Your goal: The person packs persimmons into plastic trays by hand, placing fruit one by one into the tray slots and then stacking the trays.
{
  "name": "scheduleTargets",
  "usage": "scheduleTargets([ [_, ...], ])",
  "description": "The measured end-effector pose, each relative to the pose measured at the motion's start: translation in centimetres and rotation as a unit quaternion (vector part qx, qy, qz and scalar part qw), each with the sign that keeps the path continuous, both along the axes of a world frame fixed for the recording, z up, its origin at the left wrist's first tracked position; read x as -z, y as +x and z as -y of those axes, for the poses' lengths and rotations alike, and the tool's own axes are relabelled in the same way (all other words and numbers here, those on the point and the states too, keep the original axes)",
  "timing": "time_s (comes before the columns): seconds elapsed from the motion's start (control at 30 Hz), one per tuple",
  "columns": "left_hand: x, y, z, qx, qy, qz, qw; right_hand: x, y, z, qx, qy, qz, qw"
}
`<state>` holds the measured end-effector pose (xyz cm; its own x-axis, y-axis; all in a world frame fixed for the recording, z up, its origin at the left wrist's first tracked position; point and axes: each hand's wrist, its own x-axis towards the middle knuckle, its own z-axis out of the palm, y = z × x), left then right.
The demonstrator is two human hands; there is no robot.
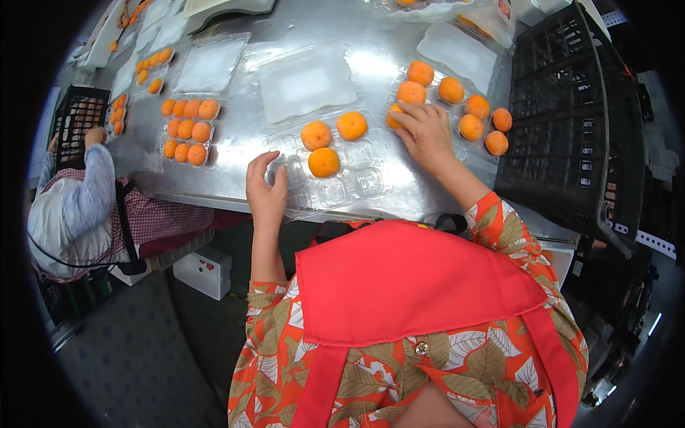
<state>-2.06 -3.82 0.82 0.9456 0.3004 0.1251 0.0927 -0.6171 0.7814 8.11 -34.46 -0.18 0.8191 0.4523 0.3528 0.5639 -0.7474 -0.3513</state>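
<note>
In front of me lies a clear plastic clamshell tray (333,191) with moulded wells. Three orange persimmons (323,162) sit in it, and its other wells hold no fruit. At the tray's left edge is my left hand (267,182), thumb and fingers apart, nothing in it; whether it touches the plastic I cannot tell. My right hand (428,131) is over another clear tray on the right, its fingers curled on a persimmon (395,116) that they partly cover. Several more persimmons (471,127) lie in and around that tray.
White padded liners (307,83) lie in the opened lids on the metal table (235,144). A filled persimmon tray (186,128) stands left. A black plastic crate (556,117) borders the right side. At far left, a co-worker's hand (94,136) is by another black crate (80,117).
</note>
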Motion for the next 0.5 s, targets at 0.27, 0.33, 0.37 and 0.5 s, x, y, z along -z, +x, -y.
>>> scheduleTargets([
  [0.27, -0.7, 2.1, 1.9, 0.070, 0.095, 0.040, 0.992, -1.6, -1.0, -0.4, 0.025, 0.049, -0.011, 0.998],
  [0.33, 0.0, 3.3, 2.2, 0.074, 0.159, 0.046, 0.983, -1.9, -1.3, -0.5, 0.026, 0.070, -0.002, 0.997],
  [0.37, 0.2, 3.7, 2.5, 0.076, 0.191, 0.049, 0.977, -2.0, -1.5, -0.5, 0.024, 0.077, -0.001, 0.997],
  [0.5, 0.1, 4.7, 4.8, 0.076, 0.287, -0.034, 0.954, -2.1, -2.4, -0.4, 0.023, 0.110, -0.005, 0.994],
])
